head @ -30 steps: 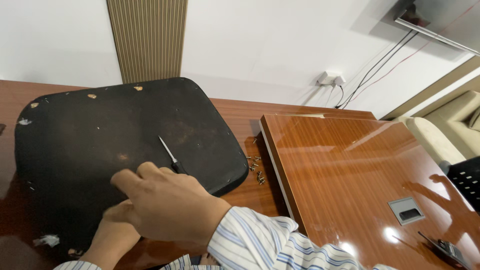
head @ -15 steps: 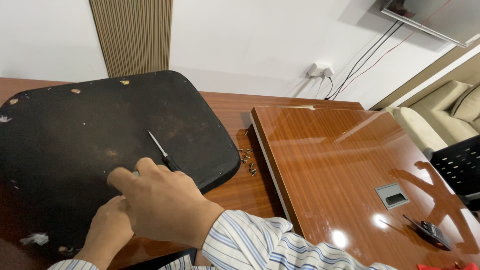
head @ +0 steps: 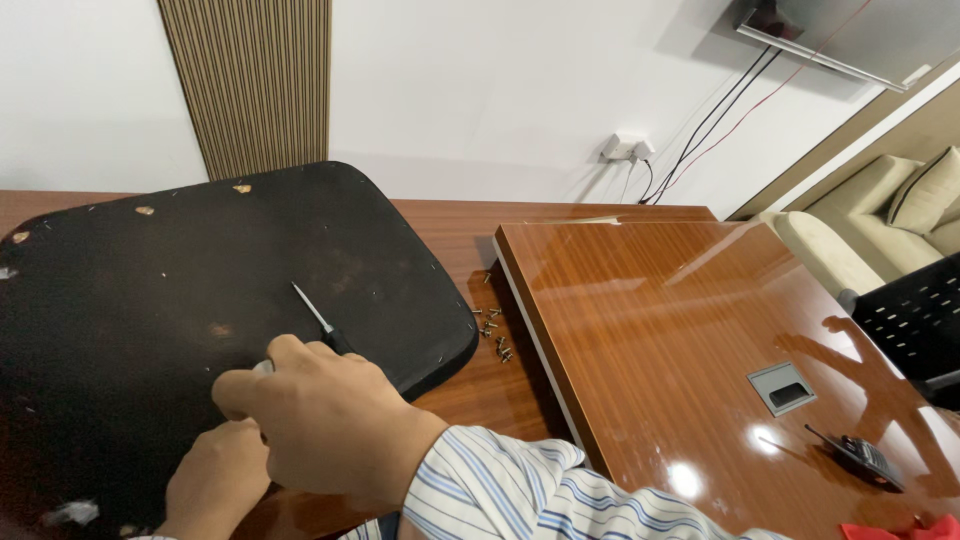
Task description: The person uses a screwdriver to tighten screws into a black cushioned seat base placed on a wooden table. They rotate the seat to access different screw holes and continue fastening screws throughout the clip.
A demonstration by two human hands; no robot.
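Note:
A large black padded seat panel (head: 150,290) lies upside down on the brown wooden table (head: 455,225). My right hand (head: 325,425) is closed around a screwdriver (head: 318,318); its thin metal shaft points up-left over the black panel. My left hand (head: 215,480) rests on the panel just below the right hand, fingers curled and partly hidden by it. Whether the left hand holds anything cannot be told. Several small screws (head: 490,325) lie on the wood beside the panel's right edge.
A raised glossy wooden desk top (head: 700,330) with a grey cable hatch (head: 787,388) fills the right. A small black handset (head: 860,455) lies near its front. A black mesh chair (head: 915,315) and beige sofa (head: 890,220) stand at far right. Wall socket (head: 625,148) with cables behind.
The view has shifted slightly, so everything sits further left and up. My right hand with the screwdriver stays on the black panel, moving a little with the left hand below it.

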